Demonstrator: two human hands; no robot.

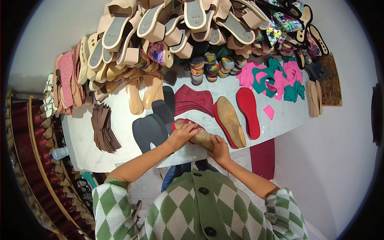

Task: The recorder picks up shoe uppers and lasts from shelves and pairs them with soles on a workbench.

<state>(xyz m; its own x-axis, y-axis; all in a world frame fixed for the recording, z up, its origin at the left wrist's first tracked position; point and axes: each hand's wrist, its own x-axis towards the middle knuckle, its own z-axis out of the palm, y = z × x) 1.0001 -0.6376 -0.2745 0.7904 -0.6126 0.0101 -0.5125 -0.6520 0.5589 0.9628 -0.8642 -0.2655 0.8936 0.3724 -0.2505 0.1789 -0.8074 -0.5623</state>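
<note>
Near the table's front edge I hold a worn wooden shoe last (203,139) with dark red material around its left part. My left hand (183,136) grips it over the red material, fingers curled on top. At its right end, my right hand (219,149) is closed around the wood. Just to the right, a second wooden last (232,120) lies on a red sole, beside a separate red sole (248,113). Beyond my hands is a stack of dark red shoe uppers (195,100). Dark grey soles (148,133) lie close to the left hand.
Brown strips (105,128) and tan insoles (136,96) lie on the left of the white table (86,154). Heeled sandals (150,24) are piled along the back. Pink and green scraps (276,78) and tan sole pieces (315,98) lie right. Shelves of lasts (48,134) stand left.
</note>
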